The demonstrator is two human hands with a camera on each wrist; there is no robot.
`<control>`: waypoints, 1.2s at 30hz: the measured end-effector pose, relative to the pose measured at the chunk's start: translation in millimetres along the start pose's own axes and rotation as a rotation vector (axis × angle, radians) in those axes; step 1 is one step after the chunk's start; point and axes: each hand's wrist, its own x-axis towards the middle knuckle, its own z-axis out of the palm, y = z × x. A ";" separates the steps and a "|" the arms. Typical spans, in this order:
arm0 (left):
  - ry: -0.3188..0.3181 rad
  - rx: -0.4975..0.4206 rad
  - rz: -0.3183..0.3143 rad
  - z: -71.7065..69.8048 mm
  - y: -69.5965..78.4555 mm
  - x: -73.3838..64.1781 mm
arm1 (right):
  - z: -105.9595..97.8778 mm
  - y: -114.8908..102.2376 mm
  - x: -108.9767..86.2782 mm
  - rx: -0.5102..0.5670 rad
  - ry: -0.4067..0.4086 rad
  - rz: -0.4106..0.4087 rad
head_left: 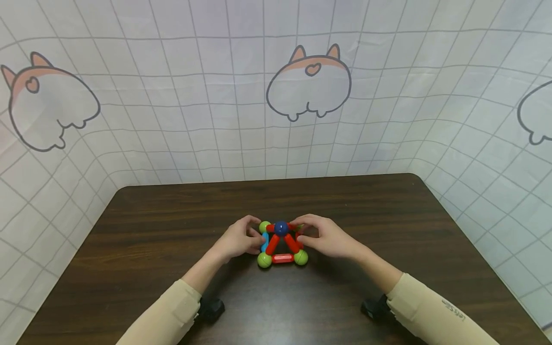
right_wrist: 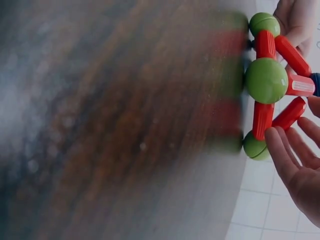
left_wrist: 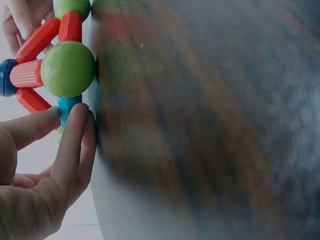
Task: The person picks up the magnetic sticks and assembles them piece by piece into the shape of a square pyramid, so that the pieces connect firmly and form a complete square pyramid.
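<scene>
A pyramid-like frame of magnetic sticks and balls stands on the table, with red sticks (head_left: 283, 258), green balls (head_left: 301, 257) at its base and a dark blue ball (head_left: 281, 228) on top. At its left side, my left hand (head_left: 239, 238) pinches a blue stick (left_wrist: 69, 107) between thumb and fingers. My right hand (head_left: 329, 236) is around the right side. In the right wrist view its fingertips (right_wrist: 274, 136) touch a red base stick (right_wrist: 263, 120) and a slanted red stick (right_wrist: 290, 113). The far right corner is partly hidden by this hand.
The dark wood-grain table (head_left: 164, 230) has rounded far corners. A white grid-patterned curtain (head_left: 215, 96) with cartoon animal drawings hangs behind and at both sides. Black devices (head_left: 210, 310) are strapped at both wrists, just above the tabletop.
</scene>
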 end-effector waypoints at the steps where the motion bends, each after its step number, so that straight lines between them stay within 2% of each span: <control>1: -0.003 -0.005 0.000 0.2 0.0 0.3 | 0.0 0.1 0.1 0.003 -0.001 0.001; 9: -0.036 -0.023 0.007 1.6 0.4 0.9 | 0.4 2.3 13.1 -0.060 0.017 -0.018; 16: -0.044 -0.005 0.005 2.1 0.9 1.6 | 3.8 2.8 23.5 -0.083 0.036 0.038; 26: -0.039 -0.007 -0.002 2.4 4.1 1.7 | 5.0 3.8 26.2 -0.091 0.050 0.067; 36: -0.043 -0.010 -0.010 2.6 5.0 1.9 | 3.3 2.6 28.9 -0.118 0.037 0.050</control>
